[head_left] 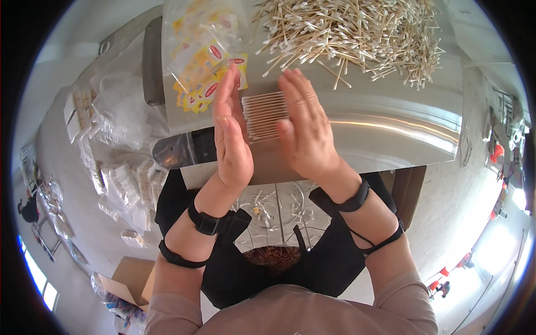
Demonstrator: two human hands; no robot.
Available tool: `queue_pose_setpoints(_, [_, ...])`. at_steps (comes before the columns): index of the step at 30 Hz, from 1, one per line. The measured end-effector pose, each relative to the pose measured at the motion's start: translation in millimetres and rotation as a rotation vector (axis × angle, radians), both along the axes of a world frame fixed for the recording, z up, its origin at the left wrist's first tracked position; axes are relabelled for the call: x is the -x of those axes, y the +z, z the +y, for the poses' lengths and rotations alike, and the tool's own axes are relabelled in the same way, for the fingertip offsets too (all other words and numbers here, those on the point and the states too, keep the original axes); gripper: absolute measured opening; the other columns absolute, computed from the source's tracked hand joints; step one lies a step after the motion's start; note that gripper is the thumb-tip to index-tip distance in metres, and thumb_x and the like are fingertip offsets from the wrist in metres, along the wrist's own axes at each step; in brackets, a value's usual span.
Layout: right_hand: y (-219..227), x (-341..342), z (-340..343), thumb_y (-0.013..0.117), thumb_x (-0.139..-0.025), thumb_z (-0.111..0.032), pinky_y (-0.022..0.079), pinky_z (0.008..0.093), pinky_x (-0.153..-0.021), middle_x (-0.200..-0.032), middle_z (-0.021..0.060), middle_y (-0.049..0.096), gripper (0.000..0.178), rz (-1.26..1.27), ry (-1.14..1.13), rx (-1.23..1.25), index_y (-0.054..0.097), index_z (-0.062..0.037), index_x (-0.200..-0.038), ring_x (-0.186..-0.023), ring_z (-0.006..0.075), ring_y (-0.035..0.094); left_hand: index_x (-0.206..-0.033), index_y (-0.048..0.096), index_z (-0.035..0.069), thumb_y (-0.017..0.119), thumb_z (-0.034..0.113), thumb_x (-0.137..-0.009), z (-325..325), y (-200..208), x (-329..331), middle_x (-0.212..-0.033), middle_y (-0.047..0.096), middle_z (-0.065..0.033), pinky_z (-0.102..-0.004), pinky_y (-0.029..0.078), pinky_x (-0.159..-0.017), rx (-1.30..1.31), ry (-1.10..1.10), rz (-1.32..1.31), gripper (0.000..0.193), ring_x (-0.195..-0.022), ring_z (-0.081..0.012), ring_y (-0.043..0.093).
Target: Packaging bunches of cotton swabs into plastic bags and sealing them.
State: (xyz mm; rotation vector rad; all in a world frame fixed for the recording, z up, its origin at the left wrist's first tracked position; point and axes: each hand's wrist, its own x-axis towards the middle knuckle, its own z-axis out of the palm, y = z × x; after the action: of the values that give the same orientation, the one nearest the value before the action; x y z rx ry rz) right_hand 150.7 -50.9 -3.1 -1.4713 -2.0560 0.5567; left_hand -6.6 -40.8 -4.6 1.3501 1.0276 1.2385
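A neat row of wooden cotton swabs [262, 114] lies flat on the steel table [391, 117], squeezed between my two palms. My left hand [231, 134] stands on edge with straight fingers, pressing the row's left ends. On the right ends rests my right hand [304, 125], fingers together and pointing away from me. Further back on the table spreads a big loose heap of cotton swabs [357, 33]. Black straps ring both my wrists.
Clear bags with small yellow and red packets [204, 56] lie at the table's back left. Packed bags of swabs [131, 184] pile up on the floor at the left. A cardboard box [131, 279] stands at the lower left. Loose swabs litter the floor under the table.
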Motion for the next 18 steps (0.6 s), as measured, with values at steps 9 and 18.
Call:
queue_pose_setpoints(9, [-10.8,11.3,1.9,0.037,-0.112,-0.024,0.038,0.0427,-0.114,-0.144,0.027,0.051,0.046,0.857,-0.099,0.158,0.046,0.0083,-0.144,-0.136,0.0398,0.05,-0.159,0.028,0.003,0.027,0.061,-0.108,-1.8,-14.9,-4.9,-0.164,0.034,-0.0137,-0.0419,0.02,-0.127,0.083,0.051,-0.261,0.076,-0.153,-0.0274,0.029])
queue_pose_setpoints(18, [-8.0,21.9,-2.1,0.038,-0.112,-0.025,0.039,0.0406,-0.113,-0.141,0.025,0.054,0.045,0.795,-0.15,0.174,0.047,0.0078,-0.141,-0.132,0.0374,0.052,-0.155,0.033,0.002,0.026,0.058,-0.11,-2.1,-15.5,-6.6,-0.16,0.039,-0.0153,-0.0417,0.023,-0.125,0.095,0.062,-0.25,0.072,-0.15,-0.0276,0.033])
